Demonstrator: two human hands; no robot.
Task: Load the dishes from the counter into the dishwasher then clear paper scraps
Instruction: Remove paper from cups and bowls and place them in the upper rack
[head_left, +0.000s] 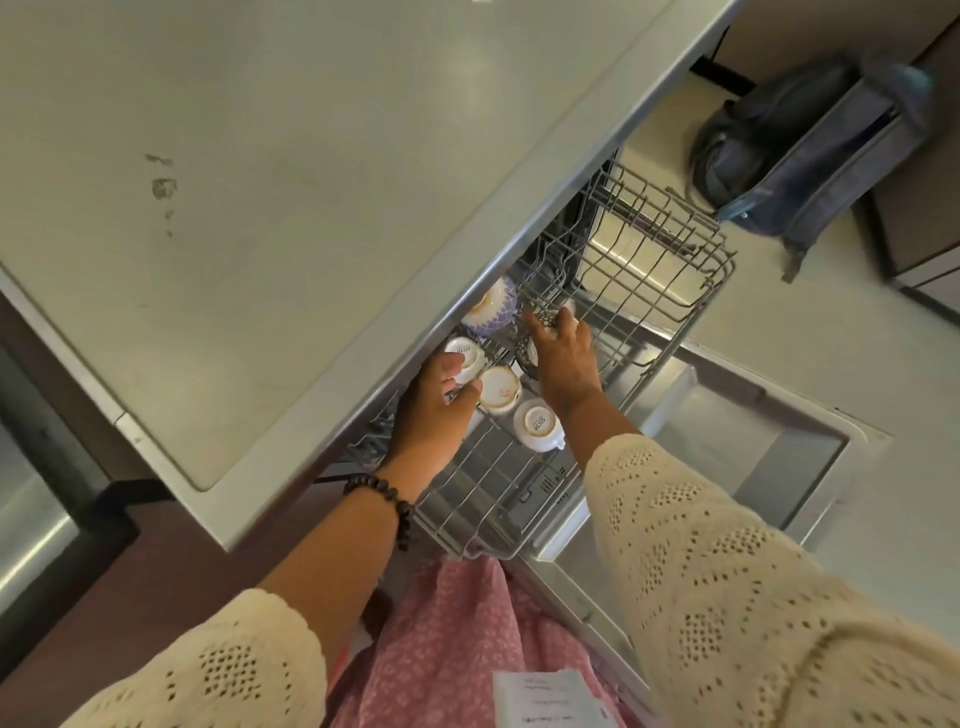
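- Left hand reaches into the pulled-out wire rack; thumb and fingers close round a white cup, upturned, base toward the camera.
- Right hand grips a dark patterned cup further back in the same rack, fingers curled over its rim; how that cup points cannot be told.
- 2 more upturned cups sit near the rack's front: 1 with a stained, brownish base ring, just beside the left fingers, and 1 white cup nearer the person.
- Both white cup bases carry the printed word "SISTA", read upside down from this view.
- Blue-and-white patterned bowl lies tilted at the rack's inner edge, partly under the counter.
- Rack: grey coated wire, rectangular, long axis running out from under the counter over the open dishwasher door.
- Counter: pale, smooth, with a few dark smudges.
- Sleeves: cream openwork knit; dark bead bracelet on the left wrist.
- Printed paper slip at the frame's bottom; text illegible.
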